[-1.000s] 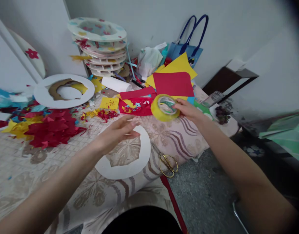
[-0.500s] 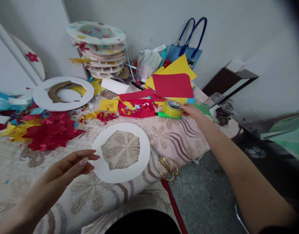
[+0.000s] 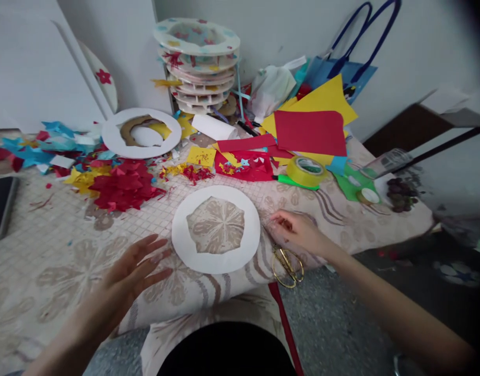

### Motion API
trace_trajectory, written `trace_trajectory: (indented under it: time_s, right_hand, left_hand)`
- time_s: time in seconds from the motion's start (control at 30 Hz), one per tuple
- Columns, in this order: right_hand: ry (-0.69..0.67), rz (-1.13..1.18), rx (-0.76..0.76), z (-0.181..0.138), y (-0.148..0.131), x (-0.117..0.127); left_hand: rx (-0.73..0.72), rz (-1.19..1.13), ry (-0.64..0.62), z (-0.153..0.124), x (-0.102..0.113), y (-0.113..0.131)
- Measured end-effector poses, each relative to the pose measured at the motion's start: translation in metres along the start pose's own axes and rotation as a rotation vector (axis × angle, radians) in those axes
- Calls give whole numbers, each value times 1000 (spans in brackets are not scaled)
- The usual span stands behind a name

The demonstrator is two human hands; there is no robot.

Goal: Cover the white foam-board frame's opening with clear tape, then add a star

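Observation:
A white paper ring (image 3: 216,263) with a roughly five-sided opening lies flat on the patterned cloth. At its left edge is my left hand (image 3: 140,266), fingers spread and holding nothing. My right hand (image 3: 300,232) hovers by the ring's right side, its fingers curled inward; whether something small sits in them is hidden. Gold-handled scissors (image 3: 287,266) lie just below that hand, their blades pointing towards the ring. Farther back, a roll of yellow tape (image 3: 302,175) rests by a green marker (image 3: 296,183).
Red paper stars (image 3: 122,188) are heaped at the left, near a second white ring (image 3: 110,138). Behind stand stacked decorated rings (image 3: 198,52) and a blue bag (image 3: 322,73). Red paper sheets (image 3: 310,133) lie at the back right. A phone (image 3: 0,209) is at the far left.
My right hand has left the tape roll and come back beside the white ring. My left hand's fingers have spread wider. The view has shifted, showing more of the left side.

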State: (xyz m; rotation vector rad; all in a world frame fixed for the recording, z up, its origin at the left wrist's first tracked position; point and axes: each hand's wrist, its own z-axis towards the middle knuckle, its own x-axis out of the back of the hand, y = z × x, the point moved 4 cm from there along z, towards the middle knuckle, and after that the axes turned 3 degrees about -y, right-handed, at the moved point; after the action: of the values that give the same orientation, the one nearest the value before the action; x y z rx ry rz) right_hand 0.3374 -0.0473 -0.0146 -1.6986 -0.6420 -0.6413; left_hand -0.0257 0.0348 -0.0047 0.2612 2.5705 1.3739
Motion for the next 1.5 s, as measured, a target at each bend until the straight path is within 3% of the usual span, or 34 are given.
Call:
trace_trajectory:
  time_s: [0.17,0.3,0.37,0.5,0.67,0.8,1.03,1.27,1.37,1.5]
  right_hand:
    - [96,-82,27,5,-5,-9]
    - [39,29,5,15,2,-11]
    - [77,80,10,13,4,-11]
    - [334,-50,34,-22,-2,-11]
    - [202,-411,-55,-75,-4,-40]
    - [217,-470,-114,-89,1,-53]
    - [159,-159,-115,-93,16,-34]
    - [287,-7,-185,-73,39,8]
    - [292,265,-146,-40,23,12]
    - [196,696,14,21,-25,9]
  left_hand:
    - [78,-28,-73,14,-8,0]
    - [-11,5,-87,34,-19,0]
    - [-32,-3,-114,44,-26,-2]
    - [-16,5,-143,57,-38,-8]
    - [-41,55,-114,61,-38,-10]
    - [-91,77,-104,56,-35,-2]
    - [-146,79,-84,50,-20,12]
    - [-222,-18,28,54,6,33]
    - [-237,-16,8,53,7,37]
    - [-251,3,-24,50,2,41]
